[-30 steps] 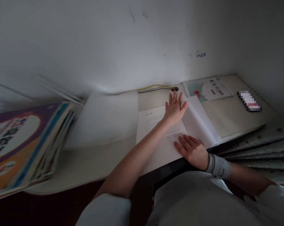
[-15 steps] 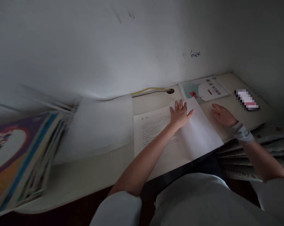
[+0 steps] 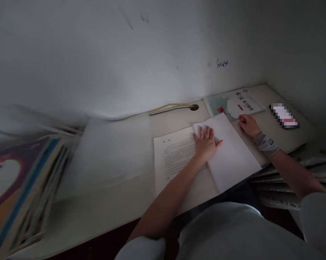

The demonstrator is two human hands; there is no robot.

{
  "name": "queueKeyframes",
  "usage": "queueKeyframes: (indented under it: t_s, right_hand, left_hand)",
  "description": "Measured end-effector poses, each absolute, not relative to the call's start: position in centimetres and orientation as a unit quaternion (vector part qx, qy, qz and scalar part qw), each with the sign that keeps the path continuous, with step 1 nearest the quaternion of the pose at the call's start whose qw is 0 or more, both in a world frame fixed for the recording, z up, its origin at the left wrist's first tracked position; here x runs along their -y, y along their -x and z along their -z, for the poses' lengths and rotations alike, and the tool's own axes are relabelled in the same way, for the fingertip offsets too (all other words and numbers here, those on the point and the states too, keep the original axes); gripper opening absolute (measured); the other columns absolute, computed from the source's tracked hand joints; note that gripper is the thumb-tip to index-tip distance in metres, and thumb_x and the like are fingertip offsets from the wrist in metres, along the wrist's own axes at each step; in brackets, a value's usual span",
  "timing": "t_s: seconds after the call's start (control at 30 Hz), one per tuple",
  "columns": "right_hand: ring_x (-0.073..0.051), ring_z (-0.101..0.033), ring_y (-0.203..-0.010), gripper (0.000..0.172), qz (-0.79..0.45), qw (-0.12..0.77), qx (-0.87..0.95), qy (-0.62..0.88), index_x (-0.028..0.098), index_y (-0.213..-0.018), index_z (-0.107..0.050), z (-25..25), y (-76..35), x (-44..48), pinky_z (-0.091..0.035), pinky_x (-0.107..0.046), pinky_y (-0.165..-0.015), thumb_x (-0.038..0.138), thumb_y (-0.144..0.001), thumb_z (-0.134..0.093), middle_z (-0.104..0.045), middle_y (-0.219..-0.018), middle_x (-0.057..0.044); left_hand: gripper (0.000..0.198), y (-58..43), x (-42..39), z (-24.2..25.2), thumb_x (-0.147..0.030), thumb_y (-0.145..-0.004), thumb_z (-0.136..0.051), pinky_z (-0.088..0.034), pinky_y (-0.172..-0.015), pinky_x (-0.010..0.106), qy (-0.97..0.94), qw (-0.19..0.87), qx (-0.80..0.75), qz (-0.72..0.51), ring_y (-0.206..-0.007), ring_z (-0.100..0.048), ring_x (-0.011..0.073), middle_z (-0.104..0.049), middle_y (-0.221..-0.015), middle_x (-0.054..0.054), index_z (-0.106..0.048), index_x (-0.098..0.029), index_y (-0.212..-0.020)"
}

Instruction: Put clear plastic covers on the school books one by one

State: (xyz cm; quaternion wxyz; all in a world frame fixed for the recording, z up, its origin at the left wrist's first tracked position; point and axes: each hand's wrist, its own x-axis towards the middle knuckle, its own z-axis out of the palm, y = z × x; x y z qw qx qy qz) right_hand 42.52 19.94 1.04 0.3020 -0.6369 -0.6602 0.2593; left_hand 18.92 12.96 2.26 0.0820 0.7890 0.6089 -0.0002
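My left hand (image 3: 206, 142) lies flat with its fingers spread, pressing on the left edge of a blank white sheet (image 3: 233, 159). This sheet overlaps the right part of a printed page (image 3: 176, 151), whose text my forearm partly covers. Whether the two are joined, I cannot tell. To the right of the paper rests my right hand (image 3: 249, 125), its fingers curled together beside the lower edge of a teal and white booklet (image 3: 237, 103). Anything between those fingers is hidden. A band with a small dark face is on that wrist.
A phone (image 3: 284, 115) lies on the desk (image 3: 98, 209) at the right. At the left stand several books (image 3: 19, 187), with a pale translucent sheet (image 3: 109, 151) beside them. Cables (image 3: 171, 105) run along the wall into a round hole (image 3: 194, 107).
The blank sheet now lies flatter, with a clear left edge over the printed page. My right hand has moved slightly left and its fingers have curled in. My left hand stays on the paper.
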Motion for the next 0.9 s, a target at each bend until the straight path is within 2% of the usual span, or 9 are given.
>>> queueKeyframes:
  t_s: [0.17,0.3,0.4,0.57,0.7,0.9]
  right_hand:
    - [-0.008,-0.06,-0.057,0.032,-0.399,0.312,0.57,0.647,0.004,-0.114,-0.053,-2.9,-42.2,-19.3,-0.049,-0.019,-0.058,0.01,-0.083,-0.045,-0.065,-0.076,-0.006]
    - [-0.007,-0.059,-0.053,0.011,-0.466,0.288,0.549,0.632,0.008,-0.083,-0.058,-4.0,-42.5,-18.8,-0.048,-0.018,-0.058,0.014,-0.085,-0.049,-0.062,-0.061,-0.002]
    - [-0.008,-0.059,-0.051,0.015,-0.49,0.279,0.521,0.641,0.013,-0.07,-0.056,-4.2,-43.0,-18.2,-0.051,-0.019,-0.055,0.014,-0.084,-0.052,-0.064,-0.06,-0.002]
    - [-0.01,-0.058,-0.052,0.019,-0.521,0.279,0.502,0.632,0.016,-0.065,-0.058,-4.4,-43.8,-16.9,-0.049,-0.021,-0.049,0.021,-0.083,-0.057,-0.065,-0.063,-0.002]
    - [-0.011,-0.056,-0.052,0.015,-0.52,0.281,0.517,0.619,0.017,-0.065,-0.059,-4.2,-44.3,-16.8,-0.047,-0.022,-0.049,0.025,-0.078,-0.062,-0.063,-0.061,0.0]
    - [-0.01,-0.049,-0.048,0.014,-0.457,0.303,0.545,0.635,0.017,-0.062,-0.061,-3.0,-44.6,-17.5,-0.04,-0.022,-0.047,0.029,-0.069,-0.066,-0.057,-0.052,0.003]
  left_hand:
    - [0.081,-20.1,-13.1,-1.9,-0.066,-0.089,-0.019,-0.009,-0.107,0.069,-0.776,0.072,-0.626,-0.012,-0.142,-0.006,0.0426,-0.017,-0.156,0.016,-0.024,-0.01,-0.148]
    - [0.082,-20.5,-13.1,-2.1,-0.065,-0.089,-0.021,-0.009,-0.107,0.07,-0.771,0.071,-0.632,-0.02,-0.141,-0.008,0.0443,-0.018,-0.156,0.016,-0.025,-0.009,-0.148]
    - [0.08,-21.1,-13.1,-2.1,-0.064,-0.09,-0.023,-0.01,-0.107,0.069,-0.764,0.066,-0.64,-0.041,-0.142,-0.008,0.0438,-0.018,-0.156,0.016,-0.026,-0.008,-0.148]
    - [0.072,-21.5,-13.2,-2.3,-0.055,-0.094,-0.024,-0.015,-0.11,0.062,-0.745,0.083,-0.653,-0.105,-0.143,-0.01,0.0382,-0.018,-0.156,0.015,-0.023,-0.008,-0.148]
    - [0.072,-21.6,-13.0,-2.7,-0.056,-0.094,-0.023,-0.017,-0.112,0.059,-0.751,0.134,-0.633,-0.131,-0.144,-0.008,0.0344,-0.015,-0.157,0.012,-0.02,-0.011,-0.149]
    - [0.073,-22.3,-12.2,-3.0,-0.061,-0.091,-0.03,-0.005,-0.112,0.061,-0.771,0.203,-0.587,-0.138,-0.145,-0.001,0.0336,-0.011,-0.158,0.012,-0.022,-0.017,-0.149]
